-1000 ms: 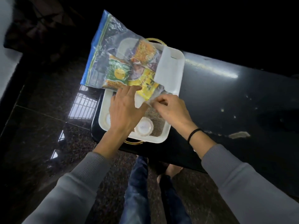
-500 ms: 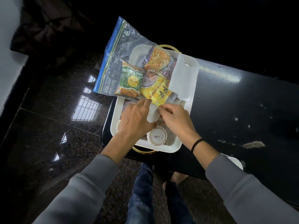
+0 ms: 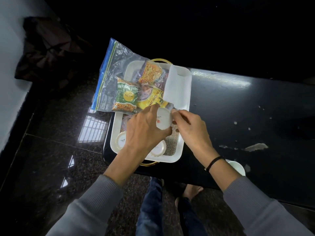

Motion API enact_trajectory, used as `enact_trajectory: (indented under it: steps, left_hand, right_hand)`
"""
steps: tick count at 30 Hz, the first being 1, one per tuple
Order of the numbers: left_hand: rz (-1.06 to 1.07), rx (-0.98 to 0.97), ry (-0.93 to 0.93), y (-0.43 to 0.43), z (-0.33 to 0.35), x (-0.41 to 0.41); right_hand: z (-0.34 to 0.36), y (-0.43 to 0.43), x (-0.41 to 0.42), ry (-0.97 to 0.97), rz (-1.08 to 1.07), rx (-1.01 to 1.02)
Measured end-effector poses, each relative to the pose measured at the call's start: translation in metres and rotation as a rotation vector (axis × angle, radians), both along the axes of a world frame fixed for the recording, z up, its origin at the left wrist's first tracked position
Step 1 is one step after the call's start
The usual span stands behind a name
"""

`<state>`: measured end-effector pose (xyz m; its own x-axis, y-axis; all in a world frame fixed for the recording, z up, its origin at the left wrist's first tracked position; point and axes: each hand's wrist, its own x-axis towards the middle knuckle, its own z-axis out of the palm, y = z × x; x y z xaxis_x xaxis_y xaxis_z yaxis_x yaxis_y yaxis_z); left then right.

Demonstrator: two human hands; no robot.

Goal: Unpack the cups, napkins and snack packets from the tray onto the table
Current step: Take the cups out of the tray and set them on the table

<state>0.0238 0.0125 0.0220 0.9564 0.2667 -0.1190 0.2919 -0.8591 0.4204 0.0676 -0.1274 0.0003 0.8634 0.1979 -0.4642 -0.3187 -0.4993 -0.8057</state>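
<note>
A white tray (image 3: 175, 155) sits on the left end of a dark glossy surface (image 3: 247, 108), with a gold handle (image 3: 160, 60) at its 12 o'clock end and another at its 6 o'clock end.

A clear zip bag (image 3: 117, 68) with a blue seal strip lies across the tray's 11 o'clock corner and overhangs the surface edge. Inside it are three snack packets: a green packet (image 3: 127, 96) at 9 o'clock, an orange packet (image 3: 151, 73) at 12 o'clock, and a yellow packet (image 3: 153, 101) at centre.

A white napkin (image 3: 177, 87) lies along the tray's 2 o'clock side, just beside the bag.

The left hand (image 3: 143, 132) is closed around an upturned white cup (image 3: 163, 120) held over the tray's centre, with its thumb reaching to the bag's lower edge. The right hand (image 3: 189, 125), at 3 o'clock of the cup, has its fingertips pinched together on a clear plastic edge next to the cup's rim; whether that edge belongs to the bag cannot be told. A black band (image 3: 214, 162) circles the right wrist.

Two more upturned cups rest in the tray: one (image 3: 121, 142) at its 7 o'clock corner and one (image 3: 158, 149) at 6 o'clock, partly covered by the left wrist. A mesh liner (image 3: 172, 142) shows on the tray floor.

A further white cup (image 3: 237, 167) stands on the surface at 4 o'clock of the tray, beside the right forearm.
</note>
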Motion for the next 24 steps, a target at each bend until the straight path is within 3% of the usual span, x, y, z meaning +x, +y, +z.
enact_trajectory:
  steps: [3, 10, 13, 16, 19, 24]
  left_hand:
    - [0.064, -0.145, -0.017, -0.024, 0.015, 0.009]
    - [0.266, -0.957, 0.191, -0.093, 0.019, 0.028]
    - [0.311, -1.195, 0.273, -0.128, 0.018, 0.035]
    - [0.266, -1.279, 0.379, -0.167, 0.016, 0.045]
    - [0.188, -1.31, 0.504, -0.203, 0.006, 0.05]
    - [0.118, -1.256, 0.629, -0.249, -0.013, 0.051]
  right_hand:
    - [0.005, -0.03, 0.005, -0.002, -0.052, 0.018]
    - [0.013, -0.124, 0.016, 0.115, -0.243, 0.294]
    - [0.017, -0.165, 0.017, 0.207, -0.312, 0.406]
    - [0.021, -0.21, 0.012, 0.283, -0.362, 0.491]
    - [0.025, -0.247, 0.004, 0.226, -0.423, 0.51]
    - [0.019, -0.297, -0.012, 0.043, -0.369, 0.203]
